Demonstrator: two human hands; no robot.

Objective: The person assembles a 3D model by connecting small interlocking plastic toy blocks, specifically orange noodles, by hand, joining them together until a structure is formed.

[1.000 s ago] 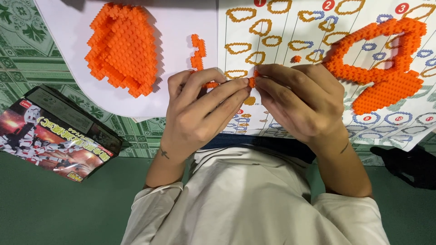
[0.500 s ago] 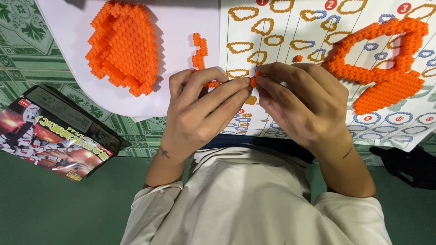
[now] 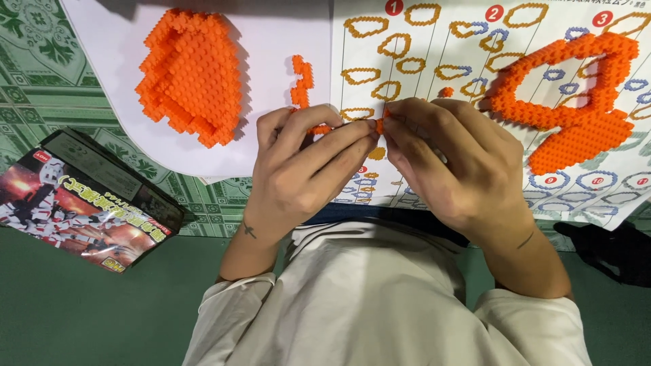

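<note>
My left hand (image 3: 305, 163) and my right hand (image 3: 447, 159) meet fingertip to fingertip over the table's near edge. Between them they pinch a tiny orange brick piece (image 3: 379, 126); most of it is hidden by the fingers. A small strip of orange bricks (image 3: 301, 81) lies just beyond my left hand on white paper (image 3: 271, 41). A large solid orange brick slab (image 3: 193, 74) sits further left. A ring-shaped orange brick assembly (image 3: 576, 102) rests on the printed instruction sheet (image 3: 434, 41) to the right.
A dark printed box (image 3: 81, 193) lies at the left on the green patterned tablecloth (image 3: 41, 88). A black object (image 3: 610, 251) sits at the lower right. One loose orange brick (image 3: 445, 91) lies on the instruction sheet. My white shirt fills the lower middle.
Both hands stay pressed together on the small piece; fingers shift only slightly. Nothing else has moved.
</note>
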